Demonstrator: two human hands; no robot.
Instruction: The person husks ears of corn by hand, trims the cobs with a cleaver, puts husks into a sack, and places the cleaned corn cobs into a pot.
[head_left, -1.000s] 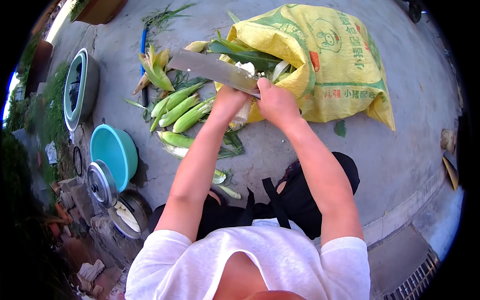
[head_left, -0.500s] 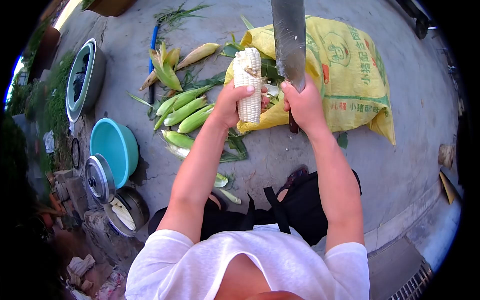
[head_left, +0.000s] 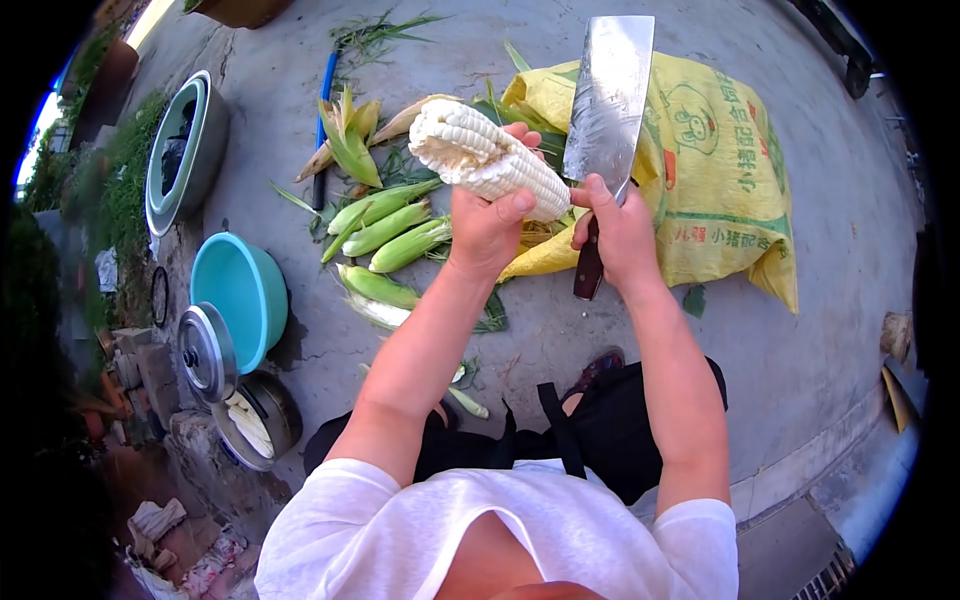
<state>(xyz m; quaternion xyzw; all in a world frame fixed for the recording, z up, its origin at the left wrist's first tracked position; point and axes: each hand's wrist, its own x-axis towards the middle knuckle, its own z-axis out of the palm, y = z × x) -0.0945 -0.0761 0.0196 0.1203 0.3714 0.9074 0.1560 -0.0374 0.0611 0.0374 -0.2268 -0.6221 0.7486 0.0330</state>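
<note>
A husked ear of white corn [head_left: 490, 158] lies tilted in my left hand [head_left: 485, 228], which is closed round its lower part. Its upper left end has a brownish, damaged groove among the kernels. My right hand [head_left: 617, 235] grips a cleaver [head_left: 609, 100] by its dark handle, with the broad blade pointing up and away from me. A finger of my right hand reaches over to the near end of the corn. Behind both hands lies a yellow woven sack [head_left: 715, 180] with a printed pig and lettering. Several green ears in husk [head_left: 390, 230] rest on the ground left of my hands.
Loose husks [head_left: 350, 140] and a blue-and-black rod [head_left: 323, 130] lie farther left. A turquoise basin [head_left: 275, 300], a metal lid [head_left: 207, 352] and a pot [head_left: 290, 400] holding pale corn stand at the left. Beyond them is a greenish tub [head_left: 213, 150]. The floor is concrete.
The corn has tipped from upright to leaning left, its damaged side now facing up. The cleaver has lowered and turned, its blade now brighter and fully in view.
</note>
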